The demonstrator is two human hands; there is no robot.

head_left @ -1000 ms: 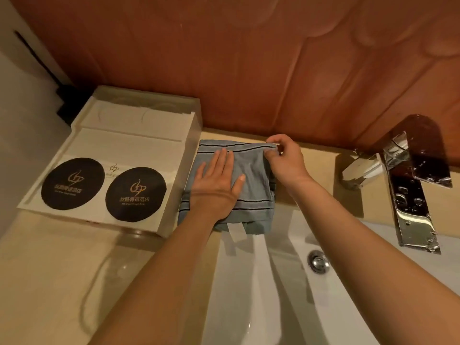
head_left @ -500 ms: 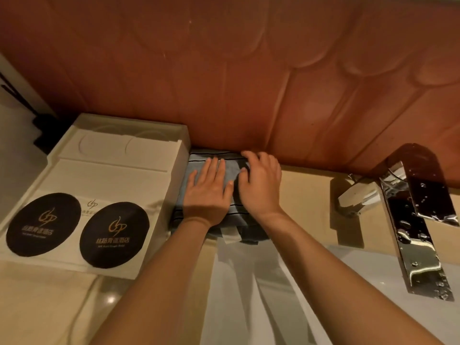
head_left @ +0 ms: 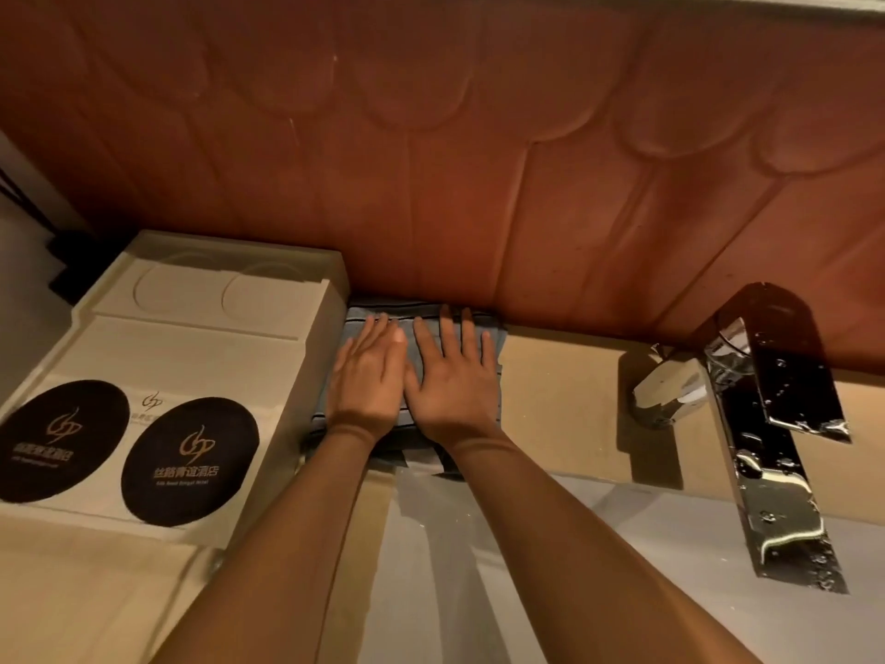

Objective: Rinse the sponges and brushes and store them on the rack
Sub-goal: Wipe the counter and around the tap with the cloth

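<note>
A folded grey-blue cloth with dark stripes [head_left: 357, 318] lies on the beige counter against the brown wall, between the white tray and the sink. My left hand [head_left: 366, 383] lies flat on its left half, fingers straight. Beside it, my right hand [head_left: 452, 385] presses flat on the right half, fingers spread toward the wall. Most of the cloth is hidden under both palms. No sponge, brush or rack is in sight.
A white tray [head_left: 201, 337] with two round black coasters [head_left: 189, 460] stands at the left. A wet chrome faucet [head_left: 766, 433] rises at the right above the white sink basin [head_left: 598, 567]. Bare beige counter [head_left: 560, 395] lies between cloth and faucet.
My right hand let go of the cloth's far corner and came down flat beside the left. Both hands pushed the cloth back against the wall.
</note>
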